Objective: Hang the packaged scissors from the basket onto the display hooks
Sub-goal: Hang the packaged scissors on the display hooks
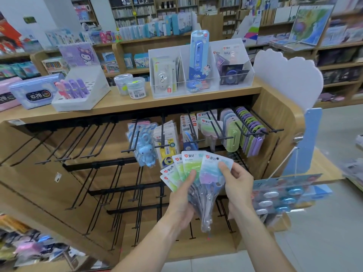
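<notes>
Empty black wire display hooks (86, 142) fill the left half of the wooden shelf unit (275, 107); stocked hooks sit further right. Left hand (181, 201) grips a fanned stack of clear-blister scissor packs with white, green and lilac cards (188, 169), thumb pressed on the front, other fingers curled behind. Right hand (236, 183) pinches the frontmost card, thumb near its top edge. Packs are held mid-air, just below the stocked hooks, touching none. Basket not in view. Likely handling: light, stiff card, slick plastic blister, blade ends heavy and dangling, so stack may slide apart. Best hold: pinch the upper card beside the hang hole, one pack at a time.
</notes>
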The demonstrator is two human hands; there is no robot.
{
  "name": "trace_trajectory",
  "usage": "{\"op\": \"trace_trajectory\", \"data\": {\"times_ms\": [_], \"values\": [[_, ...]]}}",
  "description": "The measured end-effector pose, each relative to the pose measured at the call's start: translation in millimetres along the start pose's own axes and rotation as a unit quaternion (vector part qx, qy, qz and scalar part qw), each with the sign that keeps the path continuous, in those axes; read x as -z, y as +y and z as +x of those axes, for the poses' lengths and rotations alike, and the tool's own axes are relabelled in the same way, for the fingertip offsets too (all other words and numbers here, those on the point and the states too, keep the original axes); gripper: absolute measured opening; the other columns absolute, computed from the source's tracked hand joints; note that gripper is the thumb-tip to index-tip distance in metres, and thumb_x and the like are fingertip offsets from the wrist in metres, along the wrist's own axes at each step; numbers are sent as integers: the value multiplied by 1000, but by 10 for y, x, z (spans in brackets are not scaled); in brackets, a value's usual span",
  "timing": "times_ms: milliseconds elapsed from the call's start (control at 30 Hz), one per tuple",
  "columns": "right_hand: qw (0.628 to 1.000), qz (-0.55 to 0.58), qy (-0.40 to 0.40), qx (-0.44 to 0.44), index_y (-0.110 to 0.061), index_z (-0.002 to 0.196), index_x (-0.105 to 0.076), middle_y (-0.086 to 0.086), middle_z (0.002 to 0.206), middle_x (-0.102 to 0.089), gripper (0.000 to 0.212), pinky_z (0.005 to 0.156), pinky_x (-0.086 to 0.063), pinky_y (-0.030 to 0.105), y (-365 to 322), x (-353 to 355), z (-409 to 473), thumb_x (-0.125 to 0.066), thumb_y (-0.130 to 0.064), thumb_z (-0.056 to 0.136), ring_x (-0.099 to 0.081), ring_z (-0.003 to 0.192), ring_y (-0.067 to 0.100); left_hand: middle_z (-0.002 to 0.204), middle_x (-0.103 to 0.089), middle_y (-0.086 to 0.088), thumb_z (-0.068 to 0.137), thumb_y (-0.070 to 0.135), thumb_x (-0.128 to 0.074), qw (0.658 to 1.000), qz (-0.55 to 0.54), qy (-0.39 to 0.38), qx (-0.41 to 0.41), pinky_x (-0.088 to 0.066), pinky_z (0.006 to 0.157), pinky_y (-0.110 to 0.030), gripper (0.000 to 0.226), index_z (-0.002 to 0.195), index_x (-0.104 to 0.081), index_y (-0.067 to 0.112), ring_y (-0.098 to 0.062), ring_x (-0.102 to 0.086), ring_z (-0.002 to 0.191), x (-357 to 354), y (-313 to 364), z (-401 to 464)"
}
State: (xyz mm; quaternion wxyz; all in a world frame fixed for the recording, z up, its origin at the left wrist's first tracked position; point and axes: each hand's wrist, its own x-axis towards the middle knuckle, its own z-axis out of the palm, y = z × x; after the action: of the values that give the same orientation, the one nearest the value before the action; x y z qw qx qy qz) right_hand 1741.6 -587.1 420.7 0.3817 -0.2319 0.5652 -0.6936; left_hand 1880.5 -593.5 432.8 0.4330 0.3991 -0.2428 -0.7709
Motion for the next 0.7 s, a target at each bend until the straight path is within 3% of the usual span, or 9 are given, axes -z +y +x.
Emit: {"op": "trace_trajectory", "data": {"times_ms": [133,267,433,700], "values": [[999,26,28,17,-10,108,-75,2,98,-80,14,67,-60,23,-176,-42,214,-68,-19,100,-77,88,12,120,-76,-20,91,29,-74,1000,15,23,-13,-53,105,-51,40,125,-73,9,-34,-73,100,45,-22,-24],[999,-18,30,31,-10,105,-74,2,94,-77,13,59,-54,16,-283,-97,394,-67,-21,101,-72,83,11,111,-78,-21,94,34,-70,999,36,29,-19,-56,91,-44,34,118,-75,11,-28,-73,84,111,-60,-40],[998,-44,23,31,-10,106,-74,4,94,-75,15,56,-51,13,-298,-121,469,-69,-23,100,-71,84,13,112,-78,-21,99,30,-68,999,27,27,-11,-58,88,-42,28,118,-75,12,-27,-73,82,108,-70,-72],[998,-57,36,14,-15,106,-73,-1,95,-75,10,61,-52,17,-323,-198,552,-68,-22,101,-71,87,10,118,-76,-24,96,34,-69,1000,27,13,-1,-57,87,-42,40,127,-71,9,-28,-72,86,118,-80,-82]]}}
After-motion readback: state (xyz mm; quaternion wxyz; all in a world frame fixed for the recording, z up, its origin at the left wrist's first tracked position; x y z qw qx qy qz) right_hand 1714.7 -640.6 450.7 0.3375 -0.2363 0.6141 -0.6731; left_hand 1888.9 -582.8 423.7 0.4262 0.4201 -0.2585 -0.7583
